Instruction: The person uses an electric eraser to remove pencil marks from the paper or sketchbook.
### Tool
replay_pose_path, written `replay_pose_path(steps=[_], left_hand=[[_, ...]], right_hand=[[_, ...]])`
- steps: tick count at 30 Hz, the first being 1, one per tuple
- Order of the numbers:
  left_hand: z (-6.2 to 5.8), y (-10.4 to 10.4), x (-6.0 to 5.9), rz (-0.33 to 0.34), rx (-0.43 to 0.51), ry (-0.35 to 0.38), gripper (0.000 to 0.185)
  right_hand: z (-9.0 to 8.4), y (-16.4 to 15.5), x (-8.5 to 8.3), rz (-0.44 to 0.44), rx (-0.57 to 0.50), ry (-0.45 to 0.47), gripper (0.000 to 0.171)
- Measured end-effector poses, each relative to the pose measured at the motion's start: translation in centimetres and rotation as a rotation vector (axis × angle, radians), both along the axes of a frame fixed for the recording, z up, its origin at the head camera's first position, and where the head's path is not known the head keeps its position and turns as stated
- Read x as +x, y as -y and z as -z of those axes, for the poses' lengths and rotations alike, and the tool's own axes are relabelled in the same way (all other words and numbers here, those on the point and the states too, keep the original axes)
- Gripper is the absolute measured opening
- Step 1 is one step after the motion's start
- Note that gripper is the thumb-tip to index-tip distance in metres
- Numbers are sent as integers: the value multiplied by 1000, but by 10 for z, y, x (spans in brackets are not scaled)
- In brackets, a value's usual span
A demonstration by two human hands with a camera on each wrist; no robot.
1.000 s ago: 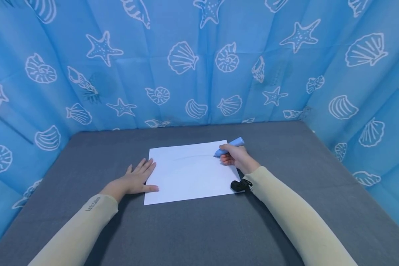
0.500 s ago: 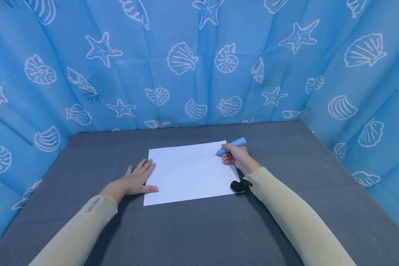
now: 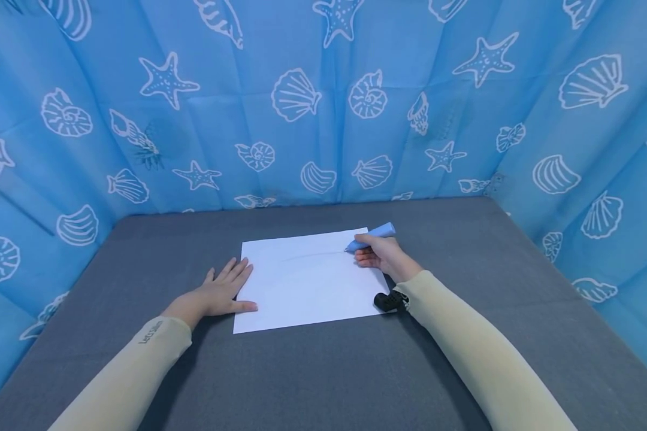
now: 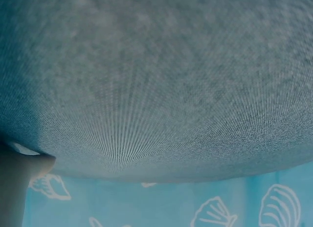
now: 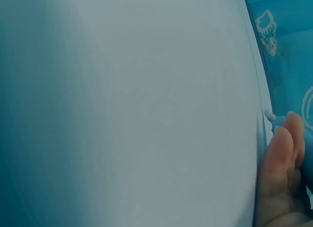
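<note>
right hand (image 3: 381, 254) grips blue pen (image 3: 371, 236), tip on paper (image 3: 302, 284).

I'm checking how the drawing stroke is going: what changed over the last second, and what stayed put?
The right hand, gripping the blue pen, slid slightly right along the faint line half a second ago, then came back left; the tip sits near the sheet's far right corner. The grip did not change. The left hand stays flat at the left edge of the white paper, which has not shifted on the grey table.

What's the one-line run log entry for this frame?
right hand: grips blue pen, tip on paper | left hand: flat, thumb on paper edge
</note>
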State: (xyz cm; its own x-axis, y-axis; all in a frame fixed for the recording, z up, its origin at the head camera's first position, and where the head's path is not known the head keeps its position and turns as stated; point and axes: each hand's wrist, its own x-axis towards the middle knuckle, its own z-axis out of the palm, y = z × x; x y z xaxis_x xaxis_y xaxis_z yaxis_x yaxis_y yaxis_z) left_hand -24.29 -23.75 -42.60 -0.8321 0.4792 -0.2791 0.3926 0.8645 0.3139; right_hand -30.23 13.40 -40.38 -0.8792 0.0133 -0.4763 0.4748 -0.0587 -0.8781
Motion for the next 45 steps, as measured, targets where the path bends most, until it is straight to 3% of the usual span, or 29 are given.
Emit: replay_pose_path(steps=[5,9,27,39,45], left_hand=[[1,-1,0,-5,2,4,107],[3,-1,-1,-10,-2,3,106],[-2,1,1,-3,-6,7,109],[5,1,-3,-10,-9,0,106],[4,0,-3,-13,-7,-3,107]], right_hand=[[3,3,-2,53,64,0,23],[3,4,-2,41,88,4,23],[1,6,-3,38,73,26,25],[1,5,-2,60,73,7,25],[0,1,-1,50,5,14,27]])
